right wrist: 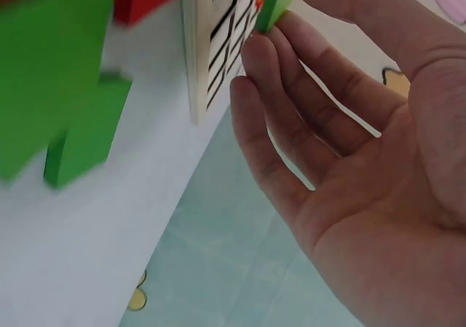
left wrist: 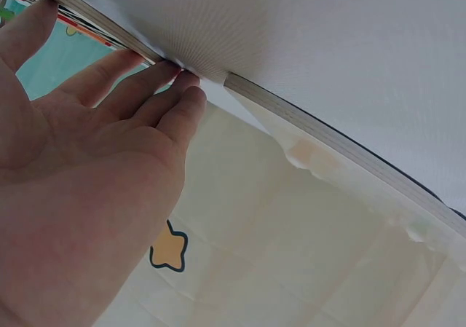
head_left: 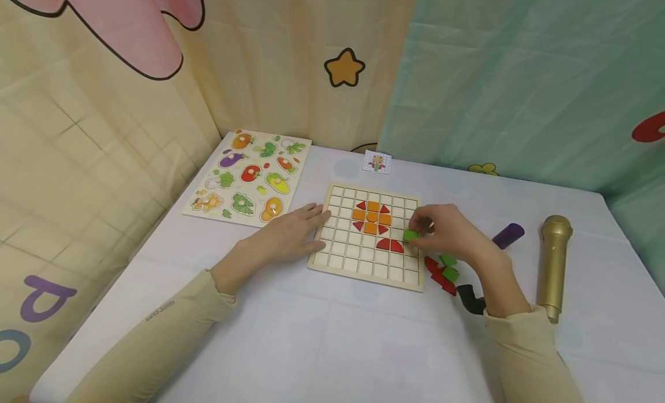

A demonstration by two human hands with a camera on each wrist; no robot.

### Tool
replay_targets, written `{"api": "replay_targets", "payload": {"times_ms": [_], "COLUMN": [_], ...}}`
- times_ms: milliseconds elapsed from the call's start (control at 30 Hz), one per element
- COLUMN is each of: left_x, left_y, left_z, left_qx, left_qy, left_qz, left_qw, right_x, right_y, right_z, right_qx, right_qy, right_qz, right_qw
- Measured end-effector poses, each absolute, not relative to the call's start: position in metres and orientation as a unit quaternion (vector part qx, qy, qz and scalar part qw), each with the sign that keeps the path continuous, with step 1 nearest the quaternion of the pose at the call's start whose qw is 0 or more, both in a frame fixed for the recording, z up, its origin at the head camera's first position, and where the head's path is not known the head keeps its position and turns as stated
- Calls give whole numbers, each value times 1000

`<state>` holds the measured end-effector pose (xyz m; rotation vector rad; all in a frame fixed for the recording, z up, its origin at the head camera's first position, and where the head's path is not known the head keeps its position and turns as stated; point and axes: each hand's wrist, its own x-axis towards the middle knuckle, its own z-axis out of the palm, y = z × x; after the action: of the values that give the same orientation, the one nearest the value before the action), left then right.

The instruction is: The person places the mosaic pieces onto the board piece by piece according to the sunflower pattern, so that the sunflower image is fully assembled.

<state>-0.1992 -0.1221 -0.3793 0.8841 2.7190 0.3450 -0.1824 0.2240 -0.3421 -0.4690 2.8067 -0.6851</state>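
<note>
A wooden grid board (head_left: 343, 248) lies on the table, with orange squares, an orange round piece (head_left: 372, 217) and several red triangles forming a flower shape on it. Below these sit two red quarter-round pieces (head_left: 389, 245) side by side. My right hand (head_left: 452, 232) pinches a green block (head_left: 410, 235) between thumb and fingertips over the board's right side; the right wrist view shows the same green block (right wrist: 274, 6) at the fingertips. At the board's left edge rests my left hand (head_left: 291, 232), fingers extended and touching the rim, as the left wrist view (left wrist: 109, 138) also shows.
Loose red (head_left: 439, 276) and green pieces (head_left: 450, 274) lie right of the board, near a black curved object (head_left: 470, 300). Farther right are a purple cylinder (head_left: 508, 235) and a gold microphone (head_left: 555, 264). A vegetable puzzle (head_left: 249, 178) and a small pattern card (head_left: 376, 161) lie behind.
</note>
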Motion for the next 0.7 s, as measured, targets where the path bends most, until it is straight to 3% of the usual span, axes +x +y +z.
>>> {"api": "replay_targets", "payload": {"times_ms": [700], "left_x": [-201], "left_y": [-123], "left_z": [-380], "left_qx": [307], "left_qy": [935], "left_qz": [126], "left_qw": [128], "right_x": [-185], "right_y": [152], "right_z": [-354], "right_qx": [-219], "right_qy": [943], "right_qz": [-238], "right_qw": [81]}}
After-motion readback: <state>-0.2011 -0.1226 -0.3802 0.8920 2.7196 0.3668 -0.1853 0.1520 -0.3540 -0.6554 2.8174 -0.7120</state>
